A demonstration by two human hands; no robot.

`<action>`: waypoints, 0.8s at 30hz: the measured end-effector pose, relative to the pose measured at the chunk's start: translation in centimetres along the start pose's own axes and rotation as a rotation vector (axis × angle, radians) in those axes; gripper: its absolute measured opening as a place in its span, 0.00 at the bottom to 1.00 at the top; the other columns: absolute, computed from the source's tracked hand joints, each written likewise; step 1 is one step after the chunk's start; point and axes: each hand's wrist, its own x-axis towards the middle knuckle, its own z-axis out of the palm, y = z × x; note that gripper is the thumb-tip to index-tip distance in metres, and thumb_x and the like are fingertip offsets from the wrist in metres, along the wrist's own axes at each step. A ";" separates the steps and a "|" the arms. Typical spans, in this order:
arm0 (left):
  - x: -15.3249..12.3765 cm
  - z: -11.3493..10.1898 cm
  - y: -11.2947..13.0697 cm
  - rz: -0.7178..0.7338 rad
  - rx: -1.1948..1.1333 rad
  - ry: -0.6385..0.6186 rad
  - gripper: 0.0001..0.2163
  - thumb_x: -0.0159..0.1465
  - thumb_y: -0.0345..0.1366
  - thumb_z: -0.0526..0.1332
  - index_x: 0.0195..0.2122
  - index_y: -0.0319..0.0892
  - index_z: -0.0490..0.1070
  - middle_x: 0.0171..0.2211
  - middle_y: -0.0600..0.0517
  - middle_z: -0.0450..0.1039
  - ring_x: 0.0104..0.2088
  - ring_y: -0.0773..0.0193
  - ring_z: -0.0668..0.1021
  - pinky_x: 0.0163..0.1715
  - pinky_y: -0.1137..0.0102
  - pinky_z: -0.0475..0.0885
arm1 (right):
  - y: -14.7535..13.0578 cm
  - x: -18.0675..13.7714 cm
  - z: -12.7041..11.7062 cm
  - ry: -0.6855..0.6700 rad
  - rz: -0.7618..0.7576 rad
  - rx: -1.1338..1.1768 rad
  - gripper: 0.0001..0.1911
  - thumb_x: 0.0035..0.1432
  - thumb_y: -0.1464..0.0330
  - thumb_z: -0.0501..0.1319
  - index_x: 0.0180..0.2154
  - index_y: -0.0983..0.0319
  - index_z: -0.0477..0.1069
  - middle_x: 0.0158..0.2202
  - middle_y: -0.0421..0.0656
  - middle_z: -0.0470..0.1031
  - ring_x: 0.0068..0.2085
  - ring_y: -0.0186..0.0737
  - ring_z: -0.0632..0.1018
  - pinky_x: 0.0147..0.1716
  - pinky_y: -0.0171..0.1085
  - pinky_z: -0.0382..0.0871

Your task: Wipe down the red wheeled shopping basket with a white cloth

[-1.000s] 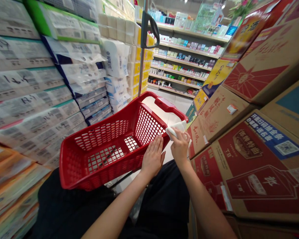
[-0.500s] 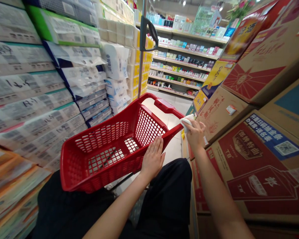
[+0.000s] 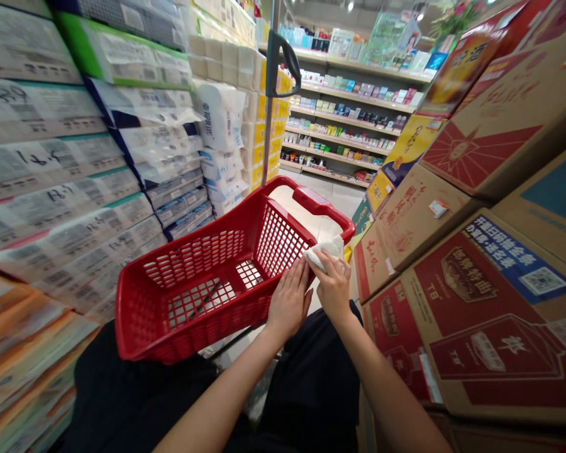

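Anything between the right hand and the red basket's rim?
Yes: the white cloth, held in the right hand at the rim of the red basket. Nothing else visible between them; the left hand rests on the rim just beside.

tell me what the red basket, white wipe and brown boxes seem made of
Red basket: probably moulded plastic, semi-glossy, given its sheen and regular grid holes.
White wipe: soft, matt, creased; cloth or paper, I can't tell.
Brown boxes: likely printed cardboard, mostly matt, stiff flat faces.

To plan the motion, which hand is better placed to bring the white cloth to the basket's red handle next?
Probably the right hand: it holds the cloth and is nearer the handle; the left hand rests against the basket.
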 end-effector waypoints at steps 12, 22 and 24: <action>0.2 0.0 0.1 -0.008 0.007 -0.002 0.30 0.71 0.38 0.49 0.71 0.33 0.41 0.70 0.42 0.49 0.71 0.56 0.52 0.67 0.58 0.56 | 10.5 4.7 -1.4 0.059 0.208 -0.063 0.27 0.57 0.81 0.51 0.52 0.55 0.75 0.56 0.45 0.74 0.58 0.43 0.72 0.55 0.44 0.57; 0.0 0.0 0.0 -0.003 -0.003 -0.005 0.29 0.72 0.38 0.48 0.70 0.33 0.42 0.70 0.42 0.49 0.71 0.57 0.52 0.67 0.59 0.56 | -0.4 -0.2 0.6 0.047 0.066 0.065 0.29 0.59 0.81 0.51 0.56 0.53 0.71 0.58 0.43 0.73 0.62 0.43 0.69 0.60 0.45 0.54; 0.0 0.0 0.0 0.001 -0.002 -0.007 0.29 0.72 0.38 0.48 0.70 0.33 0.43 0.70 0.42 0.48 0.71 0.57 0.52 0.67 0.60 0.56 | -0.2 -0.4 0.4 0.028 0.024 0.064 0.28 0.59 0.81 0.51 0.56 0.53 0.72 0.58 0.42 0.73 0.61 0.42 0.69 0.60 0.45 0.52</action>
